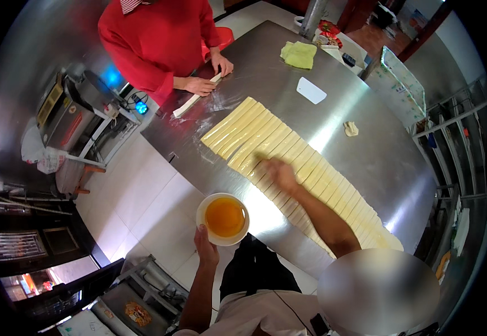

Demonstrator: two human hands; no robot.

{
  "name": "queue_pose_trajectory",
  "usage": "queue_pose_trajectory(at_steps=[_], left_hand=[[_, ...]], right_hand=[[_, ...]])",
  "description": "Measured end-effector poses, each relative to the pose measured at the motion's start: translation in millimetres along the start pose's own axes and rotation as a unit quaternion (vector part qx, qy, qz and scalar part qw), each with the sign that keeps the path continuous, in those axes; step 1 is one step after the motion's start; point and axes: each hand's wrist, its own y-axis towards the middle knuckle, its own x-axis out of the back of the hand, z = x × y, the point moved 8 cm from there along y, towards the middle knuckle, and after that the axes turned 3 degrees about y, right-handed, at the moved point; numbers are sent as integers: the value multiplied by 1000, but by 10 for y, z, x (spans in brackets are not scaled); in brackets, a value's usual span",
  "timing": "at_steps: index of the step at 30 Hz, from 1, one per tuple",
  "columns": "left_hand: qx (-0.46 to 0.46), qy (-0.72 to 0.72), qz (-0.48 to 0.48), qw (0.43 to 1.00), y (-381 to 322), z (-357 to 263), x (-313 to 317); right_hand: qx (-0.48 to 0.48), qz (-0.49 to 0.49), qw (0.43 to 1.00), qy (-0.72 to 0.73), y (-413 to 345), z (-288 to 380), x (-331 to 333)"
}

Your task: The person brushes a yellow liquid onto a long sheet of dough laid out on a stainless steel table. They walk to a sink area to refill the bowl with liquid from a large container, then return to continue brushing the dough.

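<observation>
My left hand [207,248] grips the rim and side of a white bowl [201,210], its thumb near the rim. Amber-orange liquid [225,216] fills much of it. The bowl is held just off the table's near edge. My right hand [280,173], blurred, is over a long row of dough strips [319,176] lying side by side. I cannot make out whether something is between its fingers. The strips look glossy, most plainly toward the far left end, and a narrow gap [237,150] parts two of them there.
Across the steel table [377,164], a person in red [159,42] has both hands on a dough strip [188,105]. A white dough scraper [311,90], a yellow-green cloth [299,54] and a small dough lump [351,129] lie on the table. Metal racks [457,130] stand at right.
</observation>
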Motion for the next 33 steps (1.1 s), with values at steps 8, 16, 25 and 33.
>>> queue_pose_trajectory(at_steps=[8,16,25,33], left_hand=[[-71,114,58,989,61,-70,-51],[7,63,67,996,57,-17,-191],[-1,98,67,993,-57,70,-193],[-24,196,49,979,-345,404,-324]], right_hand=[[-43,-46,972,227,408,-118,132],[44,-170,981,-88,531,-650,1074],[-1,14,980,198,134,134,261],[52,-258,963,-54,605,-659,1289]])
